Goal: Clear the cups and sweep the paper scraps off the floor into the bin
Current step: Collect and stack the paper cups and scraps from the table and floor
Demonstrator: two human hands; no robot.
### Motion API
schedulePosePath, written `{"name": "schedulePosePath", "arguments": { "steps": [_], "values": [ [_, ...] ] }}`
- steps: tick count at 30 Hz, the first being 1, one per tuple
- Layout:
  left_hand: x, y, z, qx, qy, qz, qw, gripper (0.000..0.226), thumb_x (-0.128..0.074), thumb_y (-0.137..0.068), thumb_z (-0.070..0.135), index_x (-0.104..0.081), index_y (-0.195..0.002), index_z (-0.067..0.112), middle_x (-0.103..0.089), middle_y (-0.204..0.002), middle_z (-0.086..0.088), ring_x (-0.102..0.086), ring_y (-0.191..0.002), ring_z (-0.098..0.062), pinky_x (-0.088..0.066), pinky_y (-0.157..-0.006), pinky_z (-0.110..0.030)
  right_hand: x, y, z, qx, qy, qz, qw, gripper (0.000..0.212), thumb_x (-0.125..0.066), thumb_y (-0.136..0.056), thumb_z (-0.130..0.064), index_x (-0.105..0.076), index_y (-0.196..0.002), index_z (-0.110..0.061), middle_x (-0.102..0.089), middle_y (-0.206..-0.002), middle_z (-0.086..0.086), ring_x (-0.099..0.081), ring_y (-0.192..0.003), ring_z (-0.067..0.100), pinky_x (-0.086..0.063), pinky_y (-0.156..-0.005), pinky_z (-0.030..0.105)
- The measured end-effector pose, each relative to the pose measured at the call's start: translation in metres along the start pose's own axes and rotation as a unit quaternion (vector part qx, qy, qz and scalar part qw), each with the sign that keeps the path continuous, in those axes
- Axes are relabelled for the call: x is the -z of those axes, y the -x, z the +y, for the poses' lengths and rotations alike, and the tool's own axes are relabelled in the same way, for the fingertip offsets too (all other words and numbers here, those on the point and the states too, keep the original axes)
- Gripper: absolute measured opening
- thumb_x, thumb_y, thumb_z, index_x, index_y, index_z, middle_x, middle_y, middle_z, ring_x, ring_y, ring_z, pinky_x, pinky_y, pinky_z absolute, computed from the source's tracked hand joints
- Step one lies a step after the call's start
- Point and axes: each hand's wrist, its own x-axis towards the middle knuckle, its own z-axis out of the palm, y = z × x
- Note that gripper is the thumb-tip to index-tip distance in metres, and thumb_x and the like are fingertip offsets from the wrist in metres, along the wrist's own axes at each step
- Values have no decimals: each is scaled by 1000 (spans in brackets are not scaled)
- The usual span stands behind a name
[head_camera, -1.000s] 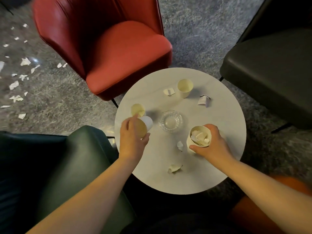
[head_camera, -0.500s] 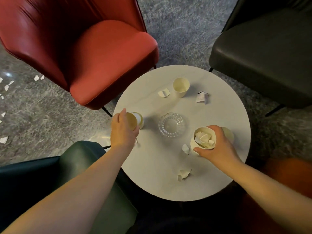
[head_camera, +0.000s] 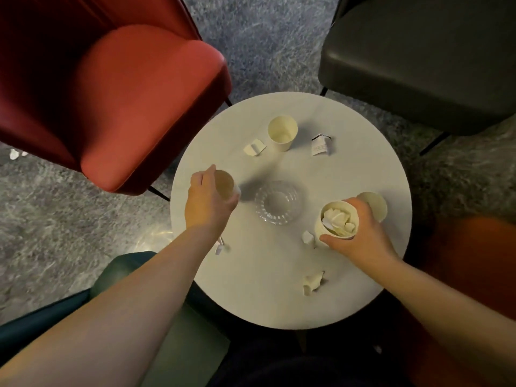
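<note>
Round white surface on grey floor, ringed by a red chair, a dark chair and a green seat under the left forearm.

Left hand: at the surface's left edge, fingers curled round a paper cup. Cup looks tilted, mouth toward the camera; whether its base touches the surface cannot be told because of blur. Thumb side is up, index finger raised along the cup's far rim.

Right hand: near the right edge, fingers and thumb wrapped round a second cup, the full cup, which is upright and packed with white paper scraps. Just beyond this hand, touching or nearly touching the knuckles, stands another cup, the right cup, partly hidden.

Hands are well apart. Between them sits a clear glass dish, touched by neither.

Beyond both hands: an upright far cup, with a folded scrap to its left and a small packet to its right.

Just left of the right hand's thumb lies a small scrap. Nearer the camera than that hand lies a crumpled scrap. Beside the left wrist lies a blurred bit, kind not clear.

Floor: white scraps at far left, beyond the red chair's edge. No bin shows.
</note>
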Motion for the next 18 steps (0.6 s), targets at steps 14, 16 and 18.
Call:
{"name": "schedulePosePath", "arguments": {
  "steps": [14,16,18],
  "values": [
    [-10,-75,113,-152,65,12,986,89,-75,-83,39,-25,-153,14,-32,-151,-6,-39,-135,-20,-33,-103,-24,7,16,-8,-26,-46,39,998,71,-85,-67,-28,-36,-117,-38,-51,-100,-20,-51,-89,-6,-37,-62,8],
    [-20,-83,115,-158,27,-8,987,88,-75,-83,40,-26,-152,14,-33,-150,-6,-39,-134,-21,-36,-103,-31,7,16,-6,-32,-57,45,997,72,-85,-67,-28,-36,-118,-39,-51,-101,-20,-51,-90,-7,-37,-64,7],
    [-31,-91,116,-162,-3,-32,986,87,-76,-82,38,-28,-151,15,-33,-150,-6,-41,-133,-24,-38,-103,-36,7,15,-2,-35,-70,49,996,72,-85,-66,-28,-37,-119,-39,-52,-102,-18,-52,-91,-6,-38,-66,7]
  ]
}}
